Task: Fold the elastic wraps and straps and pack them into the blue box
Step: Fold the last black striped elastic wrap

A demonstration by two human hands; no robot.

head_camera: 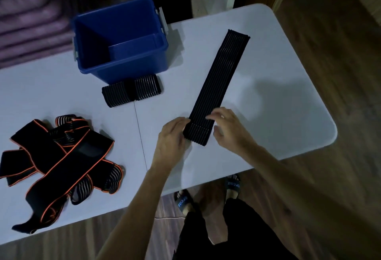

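A white folding table (288, 86) with rounded corners and a thin centre seam stands on a dark wood-plank floor (340, 53). A blue box (132, 74) sits open near the far edge, grey latches on its two sides. Just in front of it, touching its base, lie two folded wraps (132, 90), black with pale ribbing. A long black ribbed wrap (220, 82) lies flat and straight on the right half, running from the near side toward the far edge. On the left half, a loose pile of straps (59, 162), black with orange edging, sprawls in overlapping bands, some ends striped.
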